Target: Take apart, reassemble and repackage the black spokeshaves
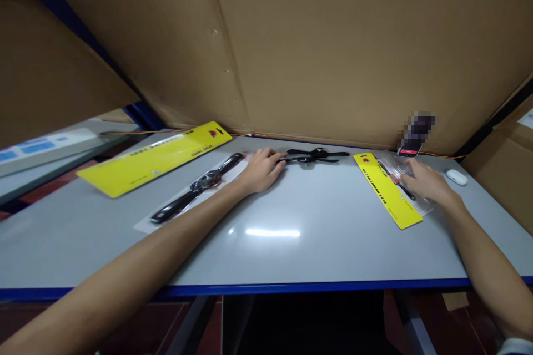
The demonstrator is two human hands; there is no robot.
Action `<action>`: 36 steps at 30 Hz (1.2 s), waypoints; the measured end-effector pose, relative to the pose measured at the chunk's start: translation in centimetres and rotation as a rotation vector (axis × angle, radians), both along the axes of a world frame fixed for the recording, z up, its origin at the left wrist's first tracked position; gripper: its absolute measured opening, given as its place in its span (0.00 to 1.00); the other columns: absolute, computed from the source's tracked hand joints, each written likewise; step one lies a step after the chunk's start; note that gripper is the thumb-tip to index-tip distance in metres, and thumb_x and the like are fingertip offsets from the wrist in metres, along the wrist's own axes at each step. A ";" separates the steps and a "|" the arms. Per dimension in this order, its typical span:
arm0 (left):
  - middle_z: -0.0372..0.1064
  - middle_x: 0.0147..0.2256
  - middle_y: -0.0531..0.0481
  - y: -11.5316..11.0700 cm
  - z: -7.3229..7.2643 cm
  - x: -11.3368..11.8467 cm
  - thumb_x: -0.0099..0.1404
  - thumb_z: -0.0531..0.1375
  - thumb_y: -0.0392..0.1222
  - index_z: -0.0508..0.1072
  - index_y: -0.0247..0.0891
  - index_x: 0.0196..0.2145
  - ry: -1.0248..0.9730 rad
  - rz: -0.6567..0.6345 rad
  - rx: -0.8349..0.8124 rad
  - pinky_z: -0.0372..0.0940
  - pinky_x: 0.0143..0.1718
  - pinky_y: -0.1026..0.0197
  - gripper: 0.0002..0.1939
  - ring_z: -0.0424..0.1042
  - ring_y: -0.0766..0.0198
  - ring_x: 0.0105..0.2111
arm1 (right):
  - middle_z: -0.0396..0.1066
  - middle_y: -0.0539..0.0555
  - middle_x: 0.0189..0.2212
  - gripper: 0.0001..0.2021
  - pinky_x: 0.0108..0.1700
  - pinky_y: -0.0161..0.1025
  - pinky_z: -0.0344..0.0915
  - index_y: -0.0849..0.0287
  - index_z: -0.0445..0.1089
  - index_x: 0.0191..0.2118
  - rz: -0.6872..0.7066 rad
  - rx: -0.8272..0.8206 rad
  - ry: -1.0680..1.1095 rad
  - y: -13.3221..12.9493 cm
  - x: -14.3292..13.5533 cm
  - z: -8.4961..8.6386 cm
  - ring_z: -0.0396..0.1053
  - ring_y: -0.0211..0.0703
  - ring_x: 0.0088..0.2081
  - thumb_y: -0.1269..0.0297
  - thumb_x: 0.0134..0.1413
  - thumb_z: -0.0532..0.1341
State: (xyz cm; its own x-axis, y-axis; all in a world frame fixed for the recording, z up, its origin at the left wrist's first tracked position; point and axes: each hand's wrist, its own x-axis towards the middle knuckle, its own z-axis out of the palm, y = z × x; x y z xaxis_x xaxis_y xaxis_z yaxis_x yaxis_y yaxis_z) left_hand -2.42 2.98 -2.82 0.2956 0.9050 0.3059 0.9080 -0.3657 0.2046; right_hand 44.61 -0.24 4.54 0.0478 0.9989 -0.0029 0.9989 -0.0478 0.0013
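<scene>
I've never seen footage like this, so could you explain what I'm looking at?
There is no machine here: a person is using two bare hands. The single picture comes from a camera on their head, looking forward and down at a smooth grey table with a blue edge. To the left lie a long yellow printed card and a black two-handled tool in clear plastic. The left hand reaches to the end of some black long-handled tools near the back; whether it grips one is unclear. The right hand is at a crinkled clear plastic wrapper beside another yellow printed card; its grip is unclear too. Further right sits a small white rounded case.
</scene>
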 end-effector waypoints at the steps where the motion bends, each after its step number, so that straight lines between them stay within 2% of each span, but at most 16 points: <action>1: 0.66 0.47 0.38 -0.1 0.1 0.1 0.76 0.44 0.53 0.71 0.36 0.61 0.006 0.007 -0.003 0.61 0.55 0.45 0.29 0.65 0.49 0.48 | 0.70 0.66 0.59 0.26 0.45 0.48 0.65 0.57 0.59 0.64 -0.009 -0.025 -0.010 0.0 0.3 0.1 0.71 0.62 0.55 0.53 0.64 0.53; 4: 0.67 0.49 0.38 -0.2 0.8 0.0 0.76 0.43 0.54 0.71 0.38 0.62 0.036 0.050 0.018 0.62 0.53 0.46 0.29 0.65 0.48 0.50 | 0.71 0.66 0.56 0.24 0.44 0.48 0.66 0.57 0.63 0.60 -0.041 -0.100 -0.040 0.1 1.4 0.7 0.73 0.61 0.51 0.53 0.62 0.56; 7: 0.68 0.51 0.37 -0.2 2.3 -1.2 0.75 0.43 0.54 0.73 0.39 0.60 0.084 0.118 0.081 0.61 0.52 0.46 0.29 0.65 0.46 0.51 | 0.71 0.70 0.54 0.22 0.44 0.51 0.66 0.60 0.67 0.55 -0.074 -0.126 -0.070 0.2 2.8 1.1 0.72 0.65 0.50 0.51 0.61 0.57; 9: 0.69 0.50 0.36 -0.2 3.6 -3.0 0.75 0.43 0.54 0.75 0.37 0.56 0.138 0.182 0.138 0.60 0.53 0.46 0.28 0.66 0.45 0.52 | 0.70 0.72 0.54 0.20 0.45 0.54 0.65 0.61 0.70 0.49 -0.092 -0.114 -0.086 0.4 3.6 1.2 0.71 0.68 0.51 0.51 0.60 0.58; 12: 0.72 0.47 0.36 -0.3 5.6 -6.4 0.72 0.47 0.53 0.78 0.36 0.50 0.199 0.351 0.187 0.60 0.51 0.48 0.26 0.67 0.44 0.51 | 0.70 0.73 0.52 0.15 0.46 0.56 0.64 0.61 0.72 0.41 -0.105 -0.098 -0.091 0.7 4.6 0.8 0.70 0.71 0.52 0.53 0.59 0.59; 15: 0.75 0.44 0.37 -0.8 7.0 -9.6 0.73 0.45 0.48 0.78 0.33 0.48 0.183 0.435 0.134 0.61 0.47 0.51 0.25 0.70 0.47 0.47 | 0.70 0.75 0.52 0.13 0.45 0.59 0.63 0.61 0.72 0.42 -0.093 -0.066 -0.078 1.2 5.3 0.0 0.69 0.75 0.52 0.57 0.58 0.60; 17: 0.76 0.46 0.37 -1.1 7.4 -11.2 0.73 0.44 0.46 0.78 0.33 0.49 0.176 0.461 0.092 0.61 0.48 0.53 0.25 0.71 0.48 0.48 | 0.70 0.75 0.52 0.13 0.44 0.60 0.63 0.60 0.72 0.45 -0.079 -0.019 -0.059 1.5 5.4 -0.5 0.69 0.77 0.52 0.58 0.57 0.61; 21: 0.69 0.57 0.35 -1.2 7.1 -13.1 0.73 0.49 0.52 0.73 0.33 0.58 0.162 0.571 -0.087 0.59 0.53 0.49 0.27 0.66 0.43 0.54 | 0.73 0.73 0.48 0.15 0.39 0.58 0.62 0.57 0.73 0.46 0.001 0.196 0.014 1.6 4.4 -0.6 0.71 0.76 0.47 0.56 0.56 0.62; 25: 0.58 0.64 0.29 -1.2 6.1 -14.2 0.67 0.58 0.62 0.68 0.35 0.64 0.136 0.650 -0.211 0.58 0.54 0.37 0.36 0.60 0.35 0.58 | 0.78 0.62 0.46 0.14 0.38 0.51 0.63 0.51 0.74 0.47 0.156 0.354 0.139 0.4 1.1 0.1 0.75 0.63 0.42 0.56 0.60 0.57; 29: 0.51 0.66 0.27 -1.6 5.5 -15.0 0.64 0.59 0.65 0.56 0.35 0.70 0.108 0.742 -0.234 0.55 0.55 0.30 0.46 0.56 0.31 0.61 | 0.81 0.54 0.39 0.14 0.37 0.48 0.64 0.50 0.76 0.42 0.233 0.423 0.202 -1.2 -2.8 -0.1 0.76 0.57 0.39 0.52 0.52 0.63; 31: 0.52 0.66 0.27 -1.7 5.4 -15.3 0.65 0.58 0.64 0.53 0.36 0.71 0.094 0.761 -0.245 0.55 0.56 0.31 0.46 0.57 0.33 0.60 | 0.80 0.55 0.40 0.16 0.38 0.47 0.66 0.53 0.76 0.43 0.324 0.364 0.233 -1.8 -4.2 -0.3 0.76 0.55 0.40 0.51 0.56 0.59; 34: 0.53 0.66 0.29 -1.5 5.3 -15.5 0.65 0.58 0.63 0.53 0.37 0.71 0.093 0.759 -0.254 0.55 0.57 0.31 0.45 0.58 0.35 0.60 | 0.77 0.60 0.50 0.22 0.41 0.51 0.67 0.54 0.74 0.53 0.220 0.254 0.102 -2.3 -5.4 -0.6 0.74 0.61 0.47 0.48 0.63 0.53; 36: 0.53 0.65 0.28 -1.2 5.2 -15.5 0.64 0.58 0.64 0.52 0.35 0.71 0.100 0.732 -0.259 0.55 0.56 0.29 0.47 0.58 0.32 0.60 | 0.72 0.62 0.57 0.30 0.44 0.57 0.68 0.53 0.70 0.60 0.155 0.142 0.024 -2.3 -5.7 -0.8 0.72 0.66 0.51 0.40 0.62 0.52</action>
State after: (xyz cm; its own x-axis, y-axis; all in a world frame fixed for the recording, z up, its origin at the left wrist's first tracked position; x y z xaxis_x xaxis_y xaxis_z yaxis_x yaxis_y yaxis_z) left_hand -17.96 1.76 2.39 -0.3889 0.9192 0.0615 0.9183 0.3815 0.1058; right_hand 38.88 -2.54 3.75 -0.1048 0.9848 0.1388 0.9940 0.1083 -0.0181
